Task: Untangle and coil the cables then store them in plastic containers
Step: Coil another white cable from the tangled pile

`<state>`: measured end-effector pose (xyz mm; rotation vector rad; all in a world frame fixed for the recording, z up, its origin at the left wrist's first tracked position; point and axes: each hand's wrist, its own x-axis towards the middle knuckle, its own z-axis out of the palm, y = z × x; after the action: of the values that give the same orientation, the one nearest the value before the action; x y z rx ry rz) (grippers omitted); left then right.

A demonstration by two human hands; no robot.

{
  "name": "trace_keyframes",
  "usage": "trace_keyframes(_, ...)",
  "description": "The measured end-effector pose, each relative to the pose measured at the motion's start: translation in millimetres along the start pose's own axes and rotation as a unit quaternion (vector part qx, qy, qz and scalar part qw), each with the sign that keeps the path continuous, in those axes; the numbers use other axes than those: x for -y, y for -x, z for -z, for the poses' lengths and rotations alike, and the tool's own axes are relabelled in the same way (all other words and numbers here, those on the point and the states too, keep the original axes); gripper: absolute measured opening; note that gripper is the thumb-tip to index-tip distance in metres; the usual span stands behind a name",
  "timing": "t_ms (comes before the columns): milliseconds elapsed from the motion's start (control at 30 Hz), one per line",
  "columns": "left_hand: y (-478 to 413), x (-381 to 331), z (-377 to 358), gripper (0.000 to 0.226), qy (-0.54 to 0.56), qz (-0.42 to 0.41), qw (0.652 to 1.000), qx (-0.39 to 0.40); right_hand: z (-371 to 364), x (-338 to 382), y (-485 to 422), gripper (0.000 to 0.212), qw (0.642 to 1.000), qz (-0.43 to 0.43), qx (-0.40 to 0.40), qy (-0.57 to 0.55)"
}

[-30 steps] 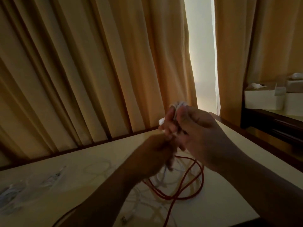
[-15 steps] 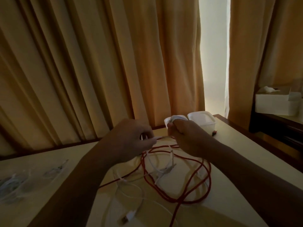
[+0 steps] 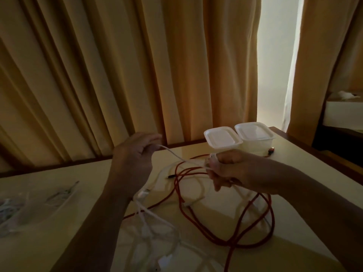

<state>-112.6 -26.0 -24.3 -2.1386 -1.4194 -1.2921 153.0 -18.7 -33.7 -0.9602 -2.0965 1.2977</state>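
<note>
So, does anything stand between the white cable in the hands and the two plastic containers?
Yes: both containers have their lids on. Nothing else lies between the right hand and them, but the loose part of the white cable crosses the red cable on the table.

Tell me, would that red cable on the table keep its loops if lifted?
Probably not: the red cable lies in loose, uneven loops, so it looks floppy and would likely sag. White cables cross it, so it may drag them along.
</note>
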Motion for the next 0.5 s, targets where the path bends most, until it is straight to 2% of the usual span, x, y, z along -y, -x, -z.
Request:
trace_keyframes(33, 0.7, 1.2, -5.3, 0.018, -0.022, -0.019, 1.000, -0.005, -2.8, 3.4, 4.0, 0.038, 0.996, 0.019, 0.056, -0.068)
trace_keyframes(100, 5.0, -2.7, -16.2, 0.013, -0.011, -0.008, 1.000, 0.010, -11.9, 11.2, 10.2, 0.032, 0.965, 0.060, 0.140, -0.214)
trace_keyframes(167, 7.3, -12.5, -23.8, 0.013, 0.045, 0.046, 0.997, 0.049, -22.8, 15.3, 9.6, 0.031, 0.917, 0.109, 0.178, -0.340)
trace_keyframes(233, 8.0, -23.4, -28.3, 0.015, 0.100, 0.089, 0.987, 0.087, -30.8, 15.1, 4.5, 0.031, 0.867, 0.154, 0.182, -0.437)
trace_keyframes(300, 7.0, -32.7, -31.1, 0.019, 0.090, 0.103, 0.979, 0.150, -35.1, 14.2, -0.7, 0.034, 0.825, 0.192, 0.149, -0.510)
trace_keyframes(367, 8.2, -48.2, -30.2, 0.032, 0.072, 0.107, 0.966, 0.224, -35.2, 13.3, -3.0, 0.034, 0.808, 0.220, 0.082, -0.540)
trace_keyframes(433, 7.7, -65.9, -28.6, 0.032, 0.060, 0.033, 0.960, 0.270, -30.6, 12.7, -2.5, 0.031, 0.834, 0.220, -0.037, -0.505)
trace_keyframes(500, 7.8, -79.2, -26.3, 0.030, 0.020, -0.008, 0.951, 0.308, -25.1, 14.2, -0.2, 0.034, 0.889, 0.197, -0.169, -0.378)
